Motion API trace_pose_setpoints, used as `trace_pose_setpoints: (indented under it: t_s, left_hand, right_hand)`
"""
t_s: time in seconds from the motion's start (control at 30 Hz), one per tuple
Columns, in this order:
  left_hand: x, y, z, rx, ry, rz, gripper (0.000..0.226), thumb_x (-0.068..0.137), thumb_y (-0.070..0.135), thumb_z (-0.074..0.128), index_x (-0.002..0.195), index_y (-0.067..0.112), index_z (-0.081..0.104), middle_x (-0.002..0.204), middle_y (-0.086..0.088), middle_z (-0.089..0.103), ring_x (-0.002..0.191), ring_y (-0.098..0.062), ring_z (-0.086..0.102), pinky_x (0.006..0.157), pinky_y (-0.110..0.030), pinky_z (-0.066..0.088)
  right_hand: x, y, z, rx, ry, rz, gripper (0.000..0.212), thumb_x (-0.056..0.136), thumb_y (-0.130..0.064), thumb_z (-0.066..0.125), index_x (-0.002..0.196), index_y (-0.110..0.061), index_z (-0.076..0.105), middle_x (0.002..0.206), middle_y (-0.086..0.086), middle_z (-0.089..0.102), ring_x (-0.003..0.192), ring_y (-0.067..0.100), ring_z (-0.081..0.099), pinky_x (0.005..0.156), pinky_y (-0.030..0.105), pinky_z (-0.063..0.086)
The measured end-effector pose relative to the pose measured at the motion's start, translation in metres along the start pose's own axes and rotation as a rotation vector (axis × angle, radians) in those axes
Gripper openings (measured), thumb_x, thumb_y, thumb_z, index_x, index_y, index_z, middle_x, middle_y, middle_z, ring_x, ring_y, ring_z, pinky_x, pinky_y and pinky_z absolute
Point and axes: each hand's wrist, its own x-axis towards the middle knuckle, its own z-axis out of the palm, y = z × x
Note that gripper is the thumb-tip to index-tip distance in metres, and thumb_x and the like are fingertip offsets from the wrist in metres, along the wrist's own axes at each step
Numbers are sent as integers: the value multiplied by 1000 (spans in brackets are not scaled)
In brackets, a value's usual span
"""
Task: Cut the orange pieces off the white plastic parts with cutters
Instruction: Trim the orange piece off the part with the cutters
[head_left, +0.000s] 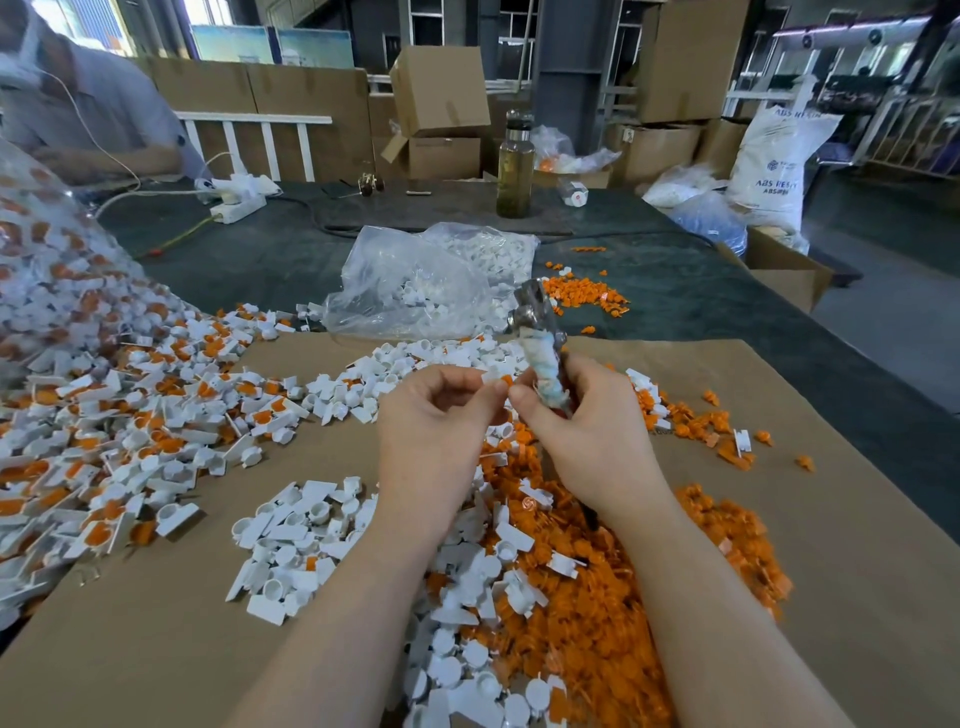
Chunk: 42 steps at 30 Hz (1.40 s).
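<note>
My left hand (434, 415) pinches a small white plastic part (493, 375) between thumb and fingertips, raised above the brown cardboard sheet (841, 519) that covers the near end of the table (691, 291); a bit of orange shows at the part's right edge, just where my right thumb meets it. My right hand (582, 421) has its grip closed round the cutters (540, 353), fingers curled over the wrapped handles (pale tape or cloth, I cannot tell which), with the metal head pointing up and away from me, above and just right of the part; whether the blades are parted I cannot tell. Under and between my forearms lies a heap of orange pieces (597, 597) with white parts scattered on it, and it spreads to the right. To the near left sits a small pile of all-white parts (296, 540). Further left a big mound of uncut white-and-orange parts (145, 405) spills from a clear bag (47, 249). Beyond my hands is another clear bag of white parts (431, 280), a far scatter of orange bits (587, 296) to its right, and a bottle (515, 166) stands further back.
</note>
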Motion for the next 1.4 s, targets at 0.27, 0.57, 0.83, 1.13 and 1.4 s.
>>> trace_pose_setpoints:
  t_s: [0.27,0.57,0.83,1.13,1.4]
  left_hand:
    - [-2,1,0,89,13,16,12,81,14,80,76,19,70,73,-1,74,71,-15,73,67,-23,59]
    - [1,-1,-1,66,26,33,10,83,14,78,78,18,70,73,-3,74,74,-21,73,70,-30,59]
    - [7,1,-8,-252,2,22,6,86,4,71,83,9,67,66,5,70,65,-12,69,64,-17,54]
    - [10,-1,-10,-288,-9,42,6,87,2,68,83,6,66,66,4,69,62,-9,66,67,-20,57]
    - [10,0,-10,-314,-6,49,7,88,0,65,83,5,64,64,7,69,59,-7,65,66,-20,57]
  right_hand:
    - [0,0,0,-75,8,-10,9,87,-30,70,88,-28,61,72,-17,61,72,-1,60,55,13,41]
    - [0,1,-5,15,-115,74,11,89,-30,68,92,-21,63,65,-16,56,57,-2,53,53,13,36]
    - [-1,-5,-21,-18,-462,120,20,87,-26,71,95,-10,63,89,16,64,77,29,60,75,49,48]
    - [-2,-8,-20,-31,-522,120,16,89,-24,69,98,-12,64,92,12,66,84,27,62,80,49,48]
    - [-1,-10,-14,-120,-508,71,12,92,-22,63,100,-14,63,88,2,64,79,18,60,76,42,49]
